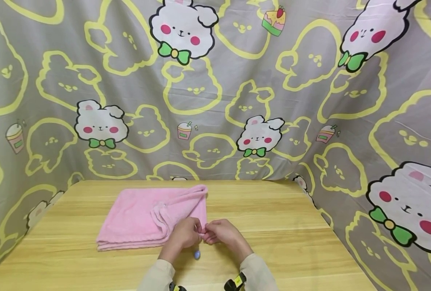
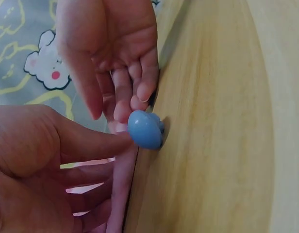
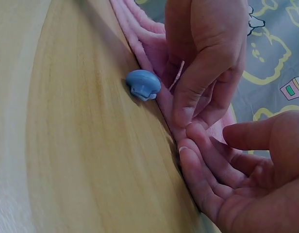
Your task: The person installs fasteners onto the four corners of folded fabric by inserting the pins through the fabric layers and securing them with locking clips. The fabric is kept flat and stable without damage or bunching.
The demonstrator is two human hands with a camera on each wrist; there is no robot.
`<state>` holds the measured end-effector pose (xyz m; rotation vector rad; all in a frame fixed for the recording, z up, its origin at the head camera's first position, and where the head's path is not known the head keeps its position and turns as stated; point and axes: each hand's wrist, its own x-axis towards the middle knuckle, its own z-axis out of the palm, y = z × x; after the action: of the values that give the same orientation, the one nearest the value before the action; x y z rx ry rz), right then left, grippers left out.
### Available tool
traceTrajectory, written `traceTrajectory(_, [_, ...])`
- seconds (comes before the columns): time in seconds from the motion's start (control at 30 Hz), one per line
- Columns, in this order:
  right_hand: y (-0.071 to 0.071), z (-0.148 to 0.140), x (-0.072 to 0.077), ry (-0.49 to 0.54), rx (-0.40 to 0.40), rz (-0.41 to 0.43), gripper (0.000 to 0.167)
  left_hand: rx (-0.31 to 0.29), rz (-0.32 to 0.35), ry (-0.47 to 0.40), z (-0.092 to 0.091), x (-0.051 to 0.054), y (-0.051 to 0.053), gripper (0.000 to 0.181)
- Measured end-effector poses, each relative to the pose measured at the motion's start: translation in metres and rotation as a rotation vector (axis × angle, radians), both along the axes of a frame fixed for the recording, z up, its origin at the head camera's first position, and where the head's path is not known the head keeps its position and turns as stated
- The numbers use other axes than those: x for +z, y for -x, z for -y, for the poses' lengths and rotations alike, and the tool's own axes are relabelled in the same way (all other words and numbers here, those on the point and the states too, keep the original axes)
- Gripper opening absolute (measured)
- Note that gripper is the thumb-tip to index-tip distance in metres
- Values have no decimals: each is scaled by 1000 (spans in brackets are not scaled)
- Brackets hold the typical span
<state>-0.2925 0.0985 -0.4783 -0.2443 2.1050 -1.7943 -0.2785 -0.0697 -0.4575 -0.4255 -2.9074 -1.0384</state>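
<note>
A folded pink plush blanket (image 1: 135, 212) lies on the table, its right part bunched and turned over. At the near right corner, the left hand (image 1: 187, 233) pinches the blanket's edge between thumb and fingers. Facing it, the right hand (image 1: 222, 234) touches the same corner; in the right wrist view its thumb (image 3: 246, 136) stands apart from its extended fingers (image 3: 207, 170). A small blue mushroom-shaped piece (image 1: 197, 255), with a rounded cap and notched base, rests on the wood by the blanket's near edge. Close by the left thumb, the blue piece (image 2: 145, 129) also shows in the left wrist view.
The light wooden table (image 1: 273, 242) extends to both sides. A grey curtain (image 1: 215, 93) printed with rabbits and yellow outlines encloses its back and sides. Dark straps with yellow labels (image 1: 238, 280) sit at both wrists over light sleeves (image 1: 257, 273).
</note>
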Motion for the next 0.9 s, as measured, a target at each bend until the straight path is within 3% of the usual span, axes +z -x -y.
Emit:
traceTrajectory(0.43, [-1, 0, 3, -6, -18, 7, 23, 23, -24, -80, 4, -1, 2, 19])
traceTrajectory(0.77, [-4, 4, 13, -28, -48, -60, 27, 30, -22, -102, 9, 8, 3, 13])
traceTrajectory(0.9, [-6, 4, 18, -2, -41, -68, 28, 44, -64, -101, 9, 11, 3, 13])
